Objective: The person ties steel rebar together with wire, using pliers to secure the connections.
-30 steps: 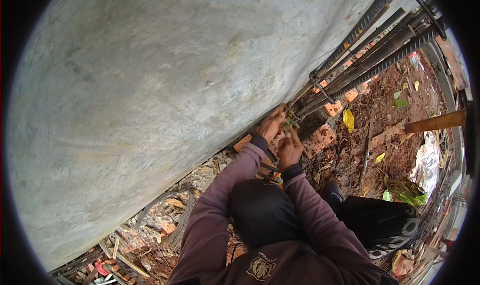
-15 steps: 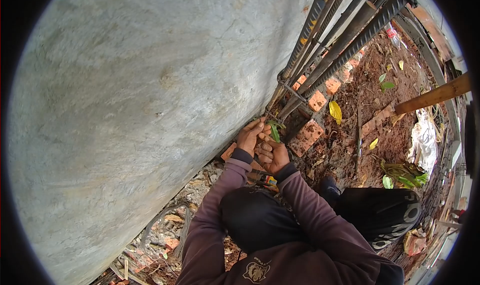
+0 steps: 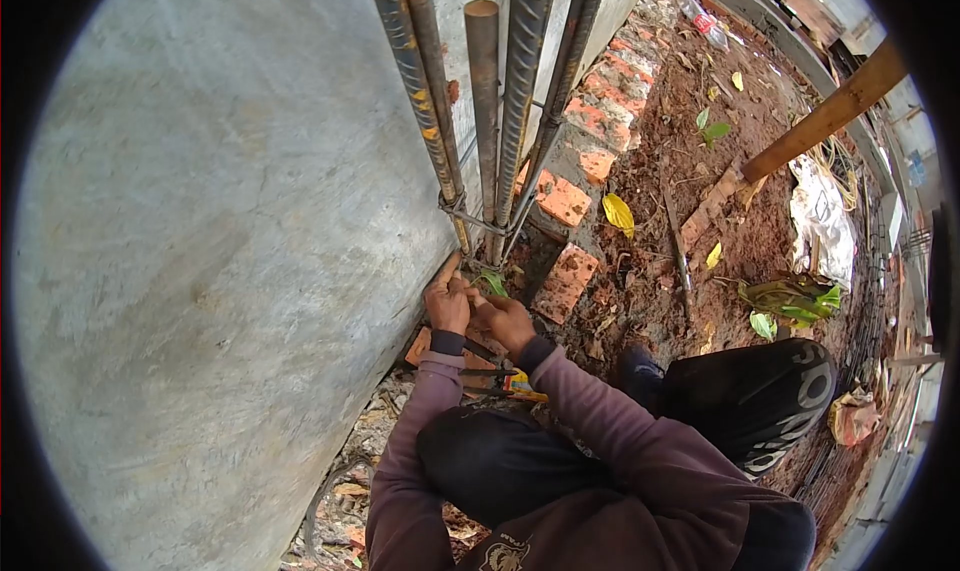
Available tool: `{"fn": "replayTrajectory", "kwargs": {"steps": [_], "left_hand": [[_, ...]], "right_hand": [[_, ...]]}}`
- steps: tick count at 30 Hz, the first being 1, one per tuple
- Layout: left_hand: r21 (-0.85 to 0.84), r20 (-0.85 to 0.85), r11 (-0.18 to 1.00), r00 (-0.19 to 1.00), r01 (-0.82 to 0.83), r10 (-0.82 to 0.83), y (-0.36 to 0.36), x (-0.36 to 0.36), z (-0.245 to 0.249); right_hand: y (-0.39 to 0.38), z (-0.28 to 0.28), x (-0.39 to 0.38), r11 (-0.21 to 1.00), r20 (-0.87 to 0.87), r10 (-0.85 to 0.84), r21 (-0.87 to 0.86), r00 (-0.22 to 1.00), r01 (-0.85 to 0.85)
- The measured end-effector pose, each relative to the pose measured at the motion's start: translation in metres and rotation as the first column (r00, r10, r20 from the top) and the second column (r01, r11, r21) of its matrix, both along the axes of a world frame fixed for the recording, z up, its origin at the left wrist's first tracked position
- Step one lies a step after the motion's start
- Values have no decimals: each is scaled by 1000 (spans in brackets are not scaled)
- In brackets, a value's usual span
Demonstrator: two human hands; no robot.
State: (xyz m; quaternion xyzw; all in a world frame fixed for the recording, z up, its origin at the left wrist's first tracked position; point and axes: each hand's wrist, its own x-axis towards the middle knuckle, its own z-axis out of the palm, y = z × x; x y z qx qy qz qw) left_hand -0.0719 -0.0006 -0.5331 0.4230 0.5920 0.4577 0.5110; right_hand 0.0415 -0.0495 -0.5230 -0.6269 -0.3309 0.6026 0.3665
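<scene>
My left hand (image 3: 447,299) is at the foot of the grey wall (image 3: 230,251), its index finger reaching up to the base of the upright steel bars (image 3: 483,101). Close against it on the right is my right hand (image 3: 505,321), fingers curled in towards the left hand. Whatever either hand pinches is too small or hidden to name. A green leaf (image 3: 494,282) lies just above my right hand. A metal tie ring (image 3: 462,212) goes around the bars above the fingers.
Orange bricks (image 3: 566,283) run along the wall's base to the upper right. A wooden post (image 3: 830,111) slants over the red soil. White sacking (image 3: 822,221), yellow leaves and a plastic bottle (image 3: 704,21) lie at the right. Dark rods (image 3: 487,373) lie below my hands.
The view has shifted, so the bars now stand more upright and further left in it. My left index finger now stretches towards the bar base, and my right hand has turned, its fingers less visible.
</scene>
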Motion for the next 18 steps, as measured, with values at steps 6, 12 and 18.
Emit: {"fn": "replayTrajectory", "kwargs": {"steps": [6, 12, 18], "left_hand": [[72, -310, 997, 951, 9, 14, 3, 6, -1], [23, -163, 997, 984, -69, 72, 7, 19, 26], [76, 5, 986, 989, -150, 150, 9, 25, 6]], "right_hand": [[21, 84, 63, 862, 346, -175, 506, 922, -26], [95, 79, 72, 471, 771, 5, 560, 636, -682], [142, 59, 84, 198, 861, 84, 479, 502, -855]]}}
